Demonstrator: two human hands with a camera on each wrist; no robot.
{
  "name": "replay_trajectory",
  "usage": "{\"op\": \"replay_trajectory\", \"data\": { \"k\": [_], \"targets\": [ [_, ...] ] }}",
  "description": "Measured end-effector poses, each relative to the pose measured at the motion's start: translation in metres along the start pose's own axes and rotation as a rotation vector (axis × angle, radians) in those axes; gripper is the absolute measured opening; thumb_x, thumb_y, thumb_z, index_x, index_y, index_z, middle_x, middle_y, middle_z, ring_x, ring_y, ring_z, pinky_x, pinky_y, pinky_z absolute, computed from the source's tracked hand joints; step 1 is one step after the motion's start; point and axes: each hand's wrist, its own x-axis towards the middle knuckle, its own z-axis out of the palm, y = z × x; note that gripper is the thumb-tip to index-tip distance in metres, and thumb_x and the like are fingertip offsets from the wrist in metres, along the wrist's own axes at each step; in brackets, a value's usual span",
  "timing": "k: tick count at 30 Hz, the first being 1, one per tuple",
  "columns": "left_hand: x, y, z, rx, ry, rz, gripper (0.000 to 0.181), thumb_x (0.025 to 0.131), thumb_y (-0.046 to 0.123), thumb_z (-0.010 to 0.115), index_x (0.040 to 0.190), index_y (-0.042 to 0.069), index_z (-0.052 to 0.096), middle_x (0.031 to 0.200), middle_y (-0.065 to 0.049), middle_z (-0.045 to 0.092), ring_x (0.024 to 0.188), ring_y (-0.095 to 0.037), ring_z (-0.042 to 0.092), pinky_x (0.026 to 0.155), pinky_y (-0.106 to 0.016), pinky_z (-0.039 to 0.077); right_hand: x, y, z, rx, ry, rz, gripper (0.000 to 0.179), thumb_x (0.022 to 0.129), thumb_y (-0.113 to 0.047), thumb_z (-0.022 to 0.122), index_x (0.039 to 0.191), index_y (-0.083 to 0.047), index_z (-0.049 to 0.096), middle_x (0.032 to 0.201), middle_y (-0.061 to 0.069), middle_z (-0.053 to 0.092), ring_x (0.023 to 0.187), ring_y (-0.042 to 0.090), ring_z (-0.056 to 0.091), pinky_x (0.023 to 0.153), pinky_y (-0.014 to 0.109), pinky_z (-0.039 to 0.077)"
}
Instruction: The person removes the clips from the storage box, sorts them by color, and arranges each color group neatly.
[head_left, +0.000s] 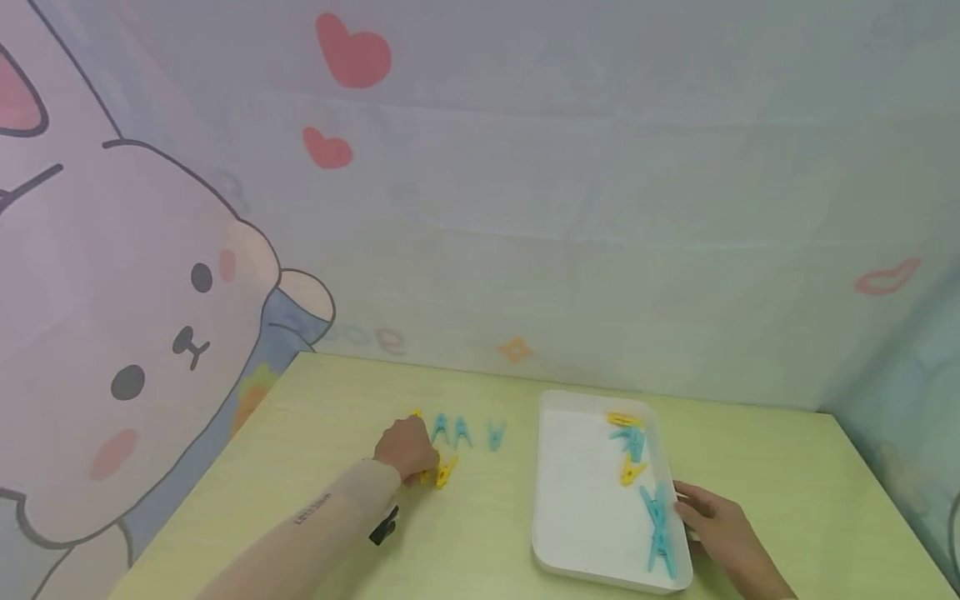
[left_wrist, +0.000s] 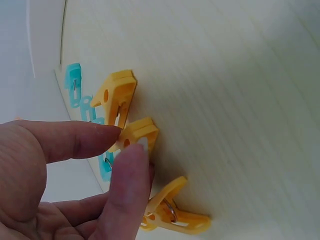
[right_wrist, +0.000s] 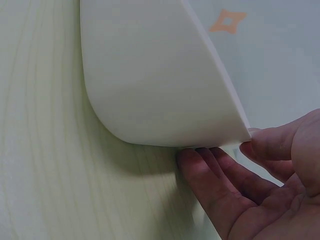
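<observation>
My left hand pinches a yellow clothespin between thumb and a finger, low over the table. On either side of it lie two more yellow clothespins, one closer to the tray and another with its legs spread. Three teal clothespins stand in a row just right of this hand. At the right, a white tray has its side wall gripped by my right hand, thumb at the rim and fingers against the outside. Yellow clothespins and teal clothespins lie along the tray's right side.
The pale wooden table ends at a hanging cloth backdrop with hearts and a printed rabbit. A black strap piece hangs at the left wrist.
</observation>
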Motion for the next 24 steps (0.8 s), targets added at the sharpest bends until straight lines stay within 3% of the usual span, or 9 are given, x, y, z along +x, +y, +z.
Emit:
{"op": "replay_trajectory", "data": {
  "k": [13, 20, 24],
  "targets": [
    [0.003, 0.004, -0.005, -0.034, 0.017, 0.014, 0.018, 0.078, 0.003, 0.062, 0.06, 0.002, 0.06, 0.049, -0.009, 0.06, 0.043, -0.022, 0.063, 0.036, -0.023, 0.043, 0.002, 0.003, -0.004, 0.021, -0.03, 0.006, 0.053, 0.102, -0.023, 0.055, 0.144, 0.007, 0.042, 0.138, 0.032, 0.049, 0.113, 0.038, 0.06, 0.079, 0.044, 0.057],
    [-0.001, 0.016, -0.012, -0.116, 0.033, 0.054, 0.036, 0.074, 0.001, 0.058, 0.048, 0.014, 0.037, 0.042, -0.004, 0.051, 0.037, -0.02, 0.055, 0.034, -0.021, 0.03, 0.001, 0.003, -0.002, 0.039, -0.023, 0.006, 0.051, 0.102, -0.021, 0.056, 0.143, 0.006, 0.044, 0.136, 0.032, 0.051, 0.11, 0.035, 0.062, 0.079, 0.043, 0.057],
    [-0.004, 0.028, -0.012, -0.179, 0.018, 0.083, 0.045, 0.076, 0.004, 0.061, 0.047, 0.018, 0.029, 0.039, 0.001, 0.043, 0.038, -0.021, 0.057, 0.034, -0.022, 0.035, 0.001, 0.004, -0.002, 0.041, -0.022, 0.002, 0.051, 0.102, -0.021, 0.055, 0.143, 0.007, 0.044, 0.135, 0.032, 0.051, 0.111, 0.036, 0.061, 0.078, 0.044, 0.057]
  ]
}}
